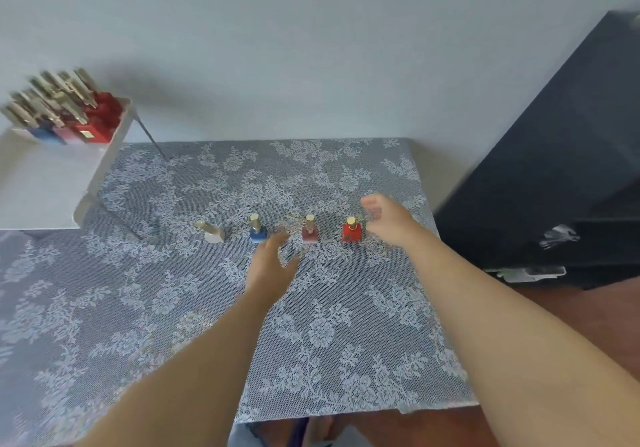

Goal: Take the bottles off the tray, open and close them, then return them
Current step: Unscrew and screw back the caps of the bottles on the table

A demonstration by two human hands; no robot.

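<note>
Both hands hover with fingers spread, gripping nothing: left hand [272, 266] near the blue bottle [258, 229], right hand [384, 219] just right of the red bottle [352, 229]. White bottle [213, 232] and pink bottle [309, 230] complete the row on the lace tablecloth [173, 290]; more bottles crowd the white tray [52, 176], far left.

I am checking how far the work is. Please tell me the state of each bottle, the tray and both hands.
white bottle: on table, capped, leaning
blue bottle: on table, capped, upright
pink bottle: on table, capped, upright
red bottle: on table, capped, upright
tray: on shelf, holding more bottles
left hand: open, empty
right hand: open, blurred, beside the red bottle
</note>
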